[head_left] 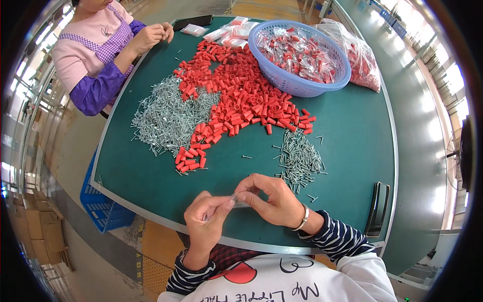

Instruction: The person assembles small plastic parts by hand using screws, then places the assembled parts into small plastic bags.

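Left hand (205,215): thumb and fingers pinched on a small clear bag (241,204)
Right hand (275,200): close beside the left, fingertips clamped on the same bag
Bag position: between the hands, above the near part of the green tabletop (347,151); contents too small to tell
Red caps (241,90): heaped mid-tabletop
Screws (168,118): large pile left of the caps, smaller pile just beyond the right hand
Blue basket (297,89): far right, filled with bagged pieces
Co-worker's hands (155,35): together at the far left edge; cannot tell what they hold
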`<action>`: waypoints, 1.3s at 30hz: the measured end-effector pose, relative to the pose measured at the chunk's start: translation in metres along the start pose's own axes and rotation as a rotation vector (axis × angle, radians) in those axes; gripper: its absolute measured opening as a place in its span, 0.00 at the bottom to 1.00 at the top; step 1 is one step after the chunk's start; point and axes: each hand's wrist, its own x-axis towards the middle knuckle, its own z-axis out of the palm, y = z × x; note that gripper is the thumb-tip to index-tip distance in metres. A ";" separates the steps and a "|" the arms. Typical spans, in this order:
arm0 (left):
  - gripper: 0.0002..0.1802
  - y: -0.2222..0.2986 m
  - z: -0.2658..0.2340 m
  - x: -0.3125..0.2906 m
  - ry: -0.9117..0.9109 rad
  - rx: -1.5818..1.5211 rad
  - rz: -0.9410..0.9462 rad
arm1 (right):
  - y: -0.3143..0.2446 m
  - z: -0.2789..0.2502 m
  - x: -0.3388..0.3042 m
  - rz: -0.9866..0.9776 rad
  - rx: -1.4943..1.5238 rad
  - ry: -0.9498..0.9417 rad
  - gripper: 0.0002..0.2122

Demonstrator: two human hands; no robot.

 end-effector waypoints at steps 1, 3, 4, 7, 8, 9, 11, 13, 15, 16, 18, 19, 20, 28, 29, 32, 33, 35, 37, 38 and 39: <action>0.06 0.001 -0.001 0.000 0.025 0.031 0.032 | 0.001 0.002 0.001 -0.066 -0.066 0.076 0.05; 0.06 0.004 0.000 0.001 0.046 0.071 0.076 | 0.000 0.002 0.002 -0.131 -0.131 0.154 0.06; 0.06 0.006 0.001 0.002 0.074 0.110 0.121 | -0.003 0.000 0.003 -0.176 -0.154 0.176 0.06; 0.10 0.008 0.002 0.003 0.069 0.169 0.152 | -0.008 -0.008 0.002 -0.204 -0.174 0.104 0.07; 0.10 0.009 0.001 0.003 0.069 0.170 0.152 | -0.009 -0.009 0.002 -0.188 -0.174 0.012 0.07; 0.11 0.009 0.000 0.004 0.046 0.224 0.207 | -0.008 -0.008 0.001 -0.188 -0.173 0.012 0.07; 0.12 0.006 0.000 0.004 0.020 0.276 0.258 | -0.006 -0.004 0.000 -0.131 -0.102 -0.023 0.05; 0.14 0.003 0.000 0.005 0.008 0.358 0.348 | -0.010 -0.004 0.000 -0.124 -0.122 -0.022 0.05; 0.14 0.000 0.000 0.006 0.000 0.391 0.391 | -0.012 -0.004 0.000 -0.119 -0.143 -0.025 0.05; 0.15 0.000 0.000 0.006 -0.009 0.423 0.436 | -0.012 -0.004 0.000 -0.144 -0.183 -0.020 0.04; 0.15 -0.001 0.000 0.007 -0.007 0.460 0.474 | -0.013 -0.003 0.000 -0.170 -0.224 -0.017 0.03; 0.15 -0.002 0.000 0.007 -0.008 0.494 0.512 | -0.012 -0.003 0.000 -0.159 -0.243 -0.029 0.04; 0.15 0.000 0.001 0.007 -0.008 0.492 0.512 | -0.011 -0.003 0.000 -0.149 -0.263 -0.041 0.04; 0.06 0.017 -0.010 0.007 -0.165 0.314 0.010 | -0.010 0.001 0.001 -0.283 -0.518 -0.047 0.06; 0.06 0.015 -0.010 0.007 -0.160 0.312 0.012 | -0.010 0.003 0.001 -0.295 -0.531 -0.039 0.06; 0.05 0.013 -0.011 0.006 -0.140 0.315 0.014 | -0.007 0.009 -0.001 -0.300 -0.512 -0.013 0.06; 0.05 0.017 -0.012 0.007 -0.164 0.283 -0.026 | -0.006 0.010 -0.002 -0.301 -0.515 -0.016 0.06; 0.05 0.017 -0.013 0.005 -0.184 0.250 -0.067 | -0.004 0.012 -0.003 -0.270 -0.503 0.025 0.06; 0.04 0.013 -0.012 0.004 -0.128 0.229 -0.053 | -0.007 0.013 -0.003 -0.272 -0.504 0.010 0.07; 0.04 0.011 -0.013 0.004 -0.126 0.227 -0.053 | -0.008 0.014 -0.003 -0.274 -0.502 -0.002 0.08; 0.04 0.009 -0.014 0.003 -0.116 0.245 -0.033 | -0.008 0.015 -0.003 -0.273 -0.503 -0.004 0.08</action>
